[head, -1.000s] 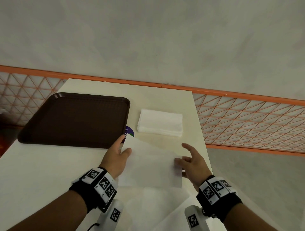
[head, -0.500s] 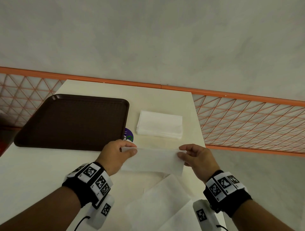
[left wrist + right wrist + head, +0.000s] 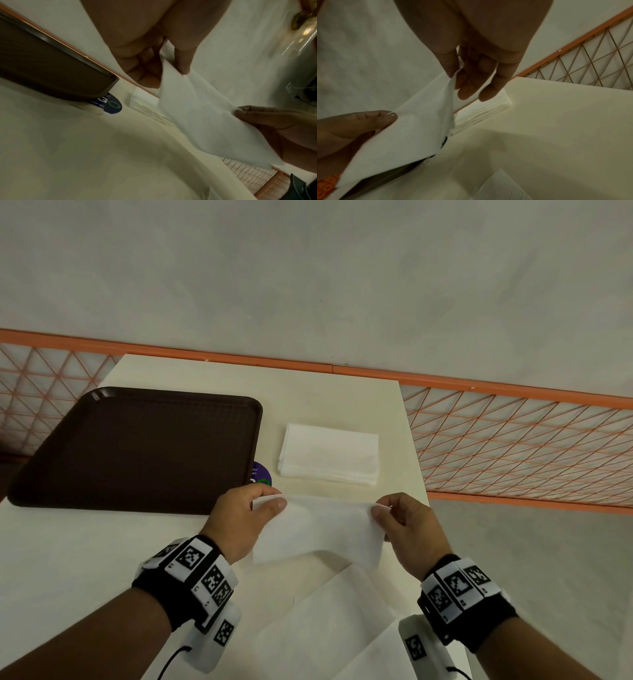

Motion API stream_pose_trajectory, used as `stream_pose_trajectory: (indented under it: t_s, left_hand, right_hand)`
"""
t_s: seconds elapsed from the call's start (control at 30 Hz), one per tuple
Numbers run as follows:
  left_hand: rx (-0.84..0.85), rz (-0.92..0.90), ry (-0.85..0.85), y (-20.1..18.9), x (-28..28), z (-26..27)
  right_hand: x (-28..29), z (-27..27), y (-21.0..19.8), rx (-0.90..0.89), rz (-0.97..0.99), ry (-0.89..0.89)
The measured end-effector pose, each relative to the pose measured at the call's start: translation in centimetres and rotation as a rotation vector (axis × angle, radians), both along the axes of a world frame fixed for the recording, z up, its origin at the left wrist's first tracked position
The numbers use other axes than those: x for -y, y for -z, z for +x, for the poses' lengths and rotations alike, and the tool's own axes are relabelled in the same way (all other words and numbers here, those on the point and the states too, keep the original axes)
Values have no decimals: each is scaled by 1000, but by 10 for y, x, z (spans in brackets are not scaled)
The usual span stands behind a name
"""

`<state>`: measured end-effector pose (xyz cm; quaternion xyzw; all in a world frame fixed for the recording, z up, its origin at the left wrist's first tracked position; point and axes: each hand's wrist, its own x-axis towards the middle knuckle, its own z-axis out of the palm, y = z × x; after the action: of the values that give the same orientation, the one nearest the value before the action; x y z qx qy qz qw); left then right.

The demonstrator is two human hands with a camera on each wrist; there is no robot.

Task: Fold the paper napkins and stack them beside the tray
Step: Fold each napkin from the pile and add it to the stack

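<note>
Both forearms reach forward, wrists banded. The left hand [image 3: 244, 517] and right hand [image 3: 409, 523] are raised level with each other, each pinching a top corner of the napkin [image 3: 318, 529] between thumb and fingers [image 3: 471, 86].

On the counter [image 3: 325, 392], the tray [image 3: 137, 446] lies to my left, the napkin stack [image 3: 330, 455] just right of it. My hands hold a napkin [image 3: 318, 529] before both; loose napkins [image 3: 325, 628] lie nearest me.

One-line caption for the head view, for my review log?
Both hands, left hand and right hand, pinch a napkin near the folded stack beside the tray.
</note>
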<state>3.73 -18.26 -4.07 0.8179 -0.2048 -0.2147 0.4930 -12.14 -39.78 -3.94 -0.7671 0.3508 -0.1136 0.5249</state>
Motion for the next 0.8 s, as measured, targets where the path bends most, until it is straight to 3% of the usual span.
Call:
stream_pose_trajectory:
  t_s: [0.33, 0.43, 0.57, 0.67, 0.8]
  left_hand:
    - [112, 388, 73, 49, 28, 9]
    - [213, 513, 120, 55, 35, 12]
    - [499, 530, 278, 59, 37, 2]
    - [492, 604, 539, 64, 44, -13]
    - [497, 830, 682, 79, 51, -26]
  right_hand:
    - [18, 26, 39, -390, -172, -48]
    - [22, 31, 46, -526, -292, -79]
    - [8, 32, 44, -470, -590, -367]
    - [-13, 38, 47, -517, -645, -675]
    - [-23, 41, 64, -616, -629, -801]
